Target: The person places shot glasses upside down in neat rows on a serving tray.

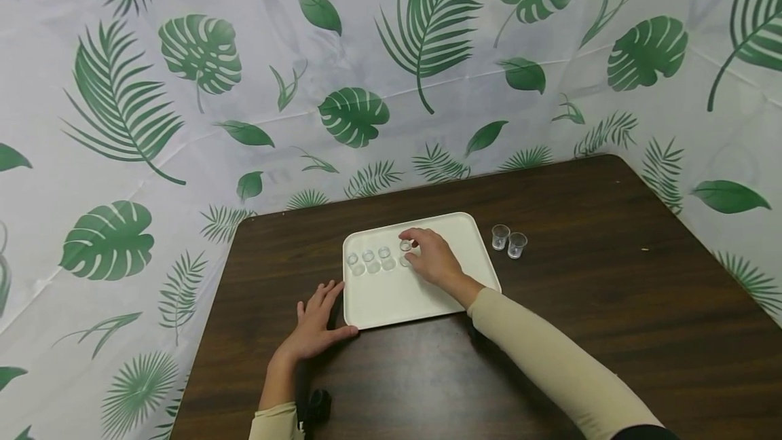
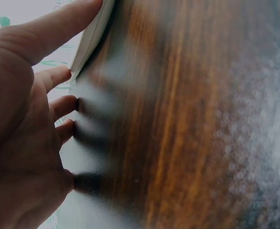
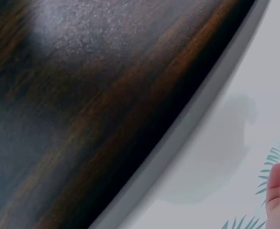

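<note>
Left grip (image 1: pixel 315 328): fingers spread, tips pointing far, thumb stretched out to the right. Left forearm (image 1: pixel 276 423) pale-sleeved, in from near side. Right grip (image 1: pixel 434 258) farther off, thumb and forefinger curved into a pinch. Right arm (image 1: pixel 550 358), pale-sleeved, extended from near right toward far left.

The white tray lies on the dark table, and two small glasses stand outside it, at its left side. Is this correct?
Not quite: the side is wrong. The head view shows the two small glasses at the right side of the white tray. The tray does lie on the dark table, and the glasses do stand outside it.
</note>
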Demonstrator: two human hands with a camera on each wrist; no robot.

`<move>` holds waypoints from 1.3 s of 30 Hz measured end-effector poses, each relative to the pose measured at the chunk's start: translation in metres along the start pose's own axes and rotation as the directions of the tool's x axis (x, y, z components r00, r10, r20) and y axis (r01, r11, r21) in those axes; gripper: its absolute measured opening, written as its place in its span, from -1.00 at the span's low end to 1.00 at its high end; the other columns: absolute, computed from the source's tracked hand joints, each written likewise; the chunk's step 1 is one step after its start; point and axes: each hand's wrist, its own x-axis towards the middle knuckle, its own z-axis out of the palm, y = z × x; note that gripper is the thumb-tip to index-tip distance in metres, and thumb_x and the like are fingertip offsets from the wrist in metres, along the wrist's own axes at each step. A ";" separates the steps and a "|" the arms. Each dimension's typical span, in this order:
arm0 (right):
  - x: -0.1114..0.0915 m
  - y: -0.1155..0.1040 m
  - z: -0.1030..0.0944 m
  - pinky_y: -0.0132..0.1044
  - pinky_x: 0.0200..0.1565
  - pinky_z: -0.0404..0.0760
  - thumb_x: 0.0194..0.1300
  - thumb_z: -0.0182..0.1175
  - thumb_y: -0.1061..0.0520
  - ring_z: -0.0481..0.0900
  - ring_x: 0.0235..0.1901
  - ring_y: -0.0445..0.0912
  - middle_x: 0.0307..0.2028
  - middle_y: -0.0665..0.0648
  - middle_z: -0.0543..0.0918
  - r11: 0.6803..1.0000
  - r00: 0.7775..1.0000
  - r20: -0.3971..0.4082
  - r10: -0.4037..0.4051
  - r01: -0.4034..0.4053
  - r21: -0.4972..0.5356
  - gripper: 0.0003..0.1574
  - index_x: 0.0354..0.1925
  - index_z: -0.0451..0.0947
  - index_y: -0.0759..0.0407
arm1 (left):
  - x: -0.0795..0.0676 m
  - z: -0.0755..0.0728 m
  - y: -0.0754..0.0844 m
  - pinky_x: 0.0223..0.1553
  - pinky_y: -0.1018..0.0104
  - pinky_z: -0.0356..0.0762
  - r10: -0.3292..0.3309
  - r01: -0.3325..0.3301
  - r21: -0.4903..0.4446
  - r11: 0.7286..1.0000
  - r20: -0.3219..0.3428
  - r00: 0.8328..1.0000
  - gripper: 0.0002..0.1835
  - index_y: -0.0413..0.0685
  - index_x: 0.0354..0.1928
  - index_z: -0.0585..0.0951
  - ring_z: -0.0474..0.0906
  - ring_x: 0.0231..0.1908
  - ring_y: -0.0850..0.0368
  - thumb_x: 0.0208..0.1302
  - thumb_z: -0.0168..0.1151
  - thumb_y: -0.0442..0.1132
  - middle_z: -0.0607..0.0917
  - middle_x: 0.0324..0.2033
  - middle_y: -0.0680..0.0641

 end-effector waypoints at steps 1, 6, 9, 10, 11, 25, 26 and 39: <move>0.000 0.000 0.001 -0.11 -0.08 0.51 0.18 0.35 0.30 0.59 -0.12 0.02 -0.10 0.07 0.69 1.000 1.000 0.006 0.005 -0.005 0.001 -0.54 0.07 0.62 0.10 | 0.000 0.000 0.000 0.22 -0.49 -0.45 -0.001 0.001 -0.001 1.000 0.000 1.000 0.05 0.11 0.55 0.06 -0.27 0.49 -0.23 0.13 0.34 0.28 0.00 0.51 -0.22; 0.000 -0.001 0.004 -0.12 -0.06 0.51 0.18 0.35 0.30 0.58 -0.11 -0.01 -0.09 0.06 0.68 1.000 1.000 0.019 0.010 -0.009 -0.004 -0.53 0.07 0.61 0.09 | -0.001 -0.001 0.001 0.22 -0.49 -0.44 -0.004 0.004 0.003 1.000 -0.004 1.000 0.05 0.11 0.55 0.07 -0.27 0.49 -0.24 0.13 0.35 0.27 0.00 0.51 -0.22; 0.001 -0.001 0.006 -0.13 -0.06 0.50 0.17 0.35 0.30 0.58 -0.12 -0.03 -0.10 0.05 0.68 1.000 1.000 0.016 0.003 -0.003 -0.006 -0.53 0.07 0.61 0.08 | -0.001 -0.001 0.001 0.22 -0.49 -0.44 -0.006 0.006 0.008 1.000 -0.002 1.000 0.05 0.11 0.55 0.06 -0.27 0.49 -0.24 0.13 0.35 0.27 0.00 0.51 -0.22; 0.001 -0.001 0.007 -0.13 -0.06 0.50 0.17 0.35 0.30 0.58 -0.12 -0.04 -0.10 0.05 0.68 1.000 1.000 0.015 0.001 -0.001 -0.006 -0.53 0.07 0.61 0.08 | -0.001 -0.001 0.001 0.22 -0.49 -0.44 -0.007 0.007 0.010 1.000 -0.001 1.000 0.05 0.11 0.55 0.06 -0.27 0.49 -0.23 0.13 0.34 0.27 0.00 0.51 -0.22; 0.001 -0.001 0.008 -0.14 -0.07 0.50 0.17 0.36 0.30 0.58 -0.13 -0.05 -0.10 0.04 0.68 1.000 1.000 0.014 0.000 0.000 -0.009 -0.53 0.07 0.61 0.08 | -0.001 -0.001 0.000 0.22 -0.49 -0.44 -0.007 0.007 0.011 1.000 0.000 1.000 0.05 0.11 0.55 0.06 -0.27 0.49 -0.24 0.14 0.34 0.27 0.00 0.51 -0.22; 0.001 -0.004 0.011 -0.14 -0.02 0.51 0.15 0.36 0.31 0.61 -0.12 -0.07 -0.08 0.04 0.67 1.000 1.000 0.010 -0.013 0.013 0.008 -0.53 0.06 0.60 0.11 | -0.002 -0.003 0.000 0.22 -0.49 -0.44 -0.019 0.019 0.003 1.000 0.007 1.000 0.05 0.10 0.55 0.07 -0.28 0.49 -0.24 0.13 0.35 0.26 0.00 0.51 -0.22; 0.001 -0.004 0.012 -0.14 -0.02 0.51 0.15 0.36 0.32 0.61 -0.12 -0.07 -0.07 0.04 0.67 1.000 1.000 0.009 -0.016 0.016 0.010 -0.53 0.06 0.60 0.11 | -0.002 -0.004 0.000 0.22 -0.49 -0.44 -0.021 0.021 0.002 1.000 0.007 1.000 0.05 0.11 0.55 0.07 -0.28 0.49 -0.24 0.13 0.35 0.26 0.00 0.51 -0.22; -0.001 0.000 0.007 -0.10 -0.05 0.53 0.10 0.27 0.39 0.62 -0.12 0.00 -0.06 0.07 0.64 1.000 1.000 -0.020 -0.022 0.022 0.015 -0.47 0.07 0.59 0.13 | -0.001 -0.003 0.002 0.22 -0.50 -0.44 0.000 0.000 0.002 1.000 -0.007 1.000 0.03 0.07 0.55 0.08 -0.26 0.49 -0.26 0.15 0.37 0.20 0.02 0.50 -0.25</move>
